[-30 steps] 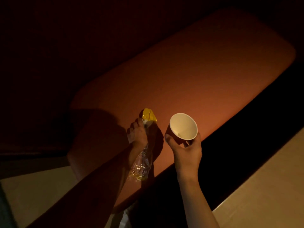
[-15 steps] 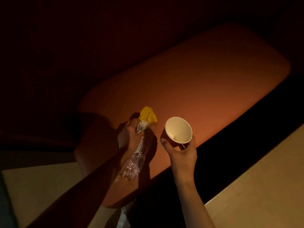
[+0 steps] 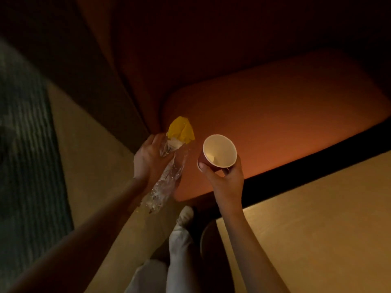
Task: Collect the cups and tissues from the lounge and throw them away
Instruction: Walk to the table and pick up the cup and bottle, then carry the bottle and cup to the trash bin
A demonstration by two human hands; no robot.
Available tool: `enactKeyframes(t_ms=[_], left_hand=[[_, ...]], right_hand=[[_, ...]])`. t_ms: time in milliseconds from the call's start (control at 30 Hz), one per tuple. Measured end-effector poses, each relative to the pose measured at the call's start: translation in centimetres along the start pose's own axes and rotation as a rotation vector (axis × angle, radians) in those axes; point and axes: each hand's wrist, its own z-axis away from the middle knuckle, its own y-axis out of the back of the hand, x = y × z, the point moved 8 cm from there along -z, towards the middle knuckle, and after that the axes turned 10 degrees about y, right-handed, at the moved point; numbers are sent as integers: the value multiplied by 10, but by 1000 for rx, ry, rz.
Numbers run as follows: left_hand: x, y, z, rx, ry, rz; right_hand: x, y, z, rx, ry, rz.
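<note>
Dim lounge corner. Orange upholstered seat (image 3: 275,123) with high padded back (image 3: 211,39), lit warm from one side. Pale wood floor (image 3: 317,218) below, ribbed dark rug (image 3: 25,144) off to the side.

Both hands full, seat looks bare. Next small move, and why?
Probably stuff the yellow wad and clear plastic wrapper from the left hand into the paper cup in the right hand: the cup looks nearly empty, its mouth faces up beside them, and that frees a hand.
</note>
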Motion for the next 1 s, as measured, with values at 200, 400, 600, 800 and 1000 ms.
enactKeyframes(t_ms=[200,400,600,800,1000], left_hand=[[-107,104,112,83,88,-22],[-238,206,255,214,322,-108],[-330,301,395,401,582,-99],[-389,355,510,644,835,5],[-444,395,592,872,1069,64]], right_hand=[[-29,-73,122,-164,76,86],[-46,-163,246,-441,128,186],[-71,-264,350,-766,239,273],[-104,-371,453,-1101,360,211],[-123,-474,568,-1439,417,162]])
